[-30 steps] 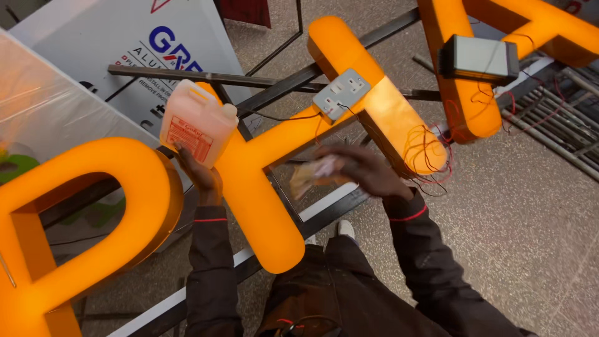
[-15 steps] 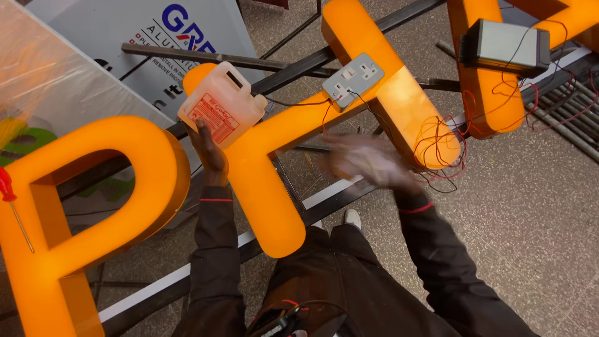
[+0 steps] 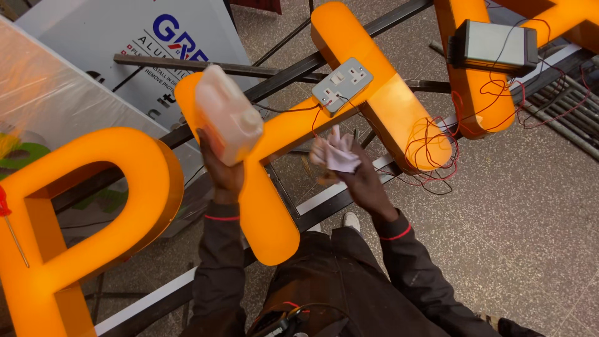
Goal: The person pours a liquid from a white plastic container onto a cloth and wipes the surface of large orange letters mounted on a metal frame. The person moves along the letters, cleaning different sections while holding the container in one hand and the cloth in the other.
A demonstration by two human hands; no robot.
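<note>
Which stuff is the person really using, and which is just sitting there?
In use: plastic bottle in left hand; crumpled cloth in right hand; orange sign letter.
Lying about: screwdriver, grey box, socket, white board.

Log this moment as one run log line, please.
left hand: holds plastic jug tilted | right hand: grips crumpled cloth | under both: lit orange sign letter
</note>
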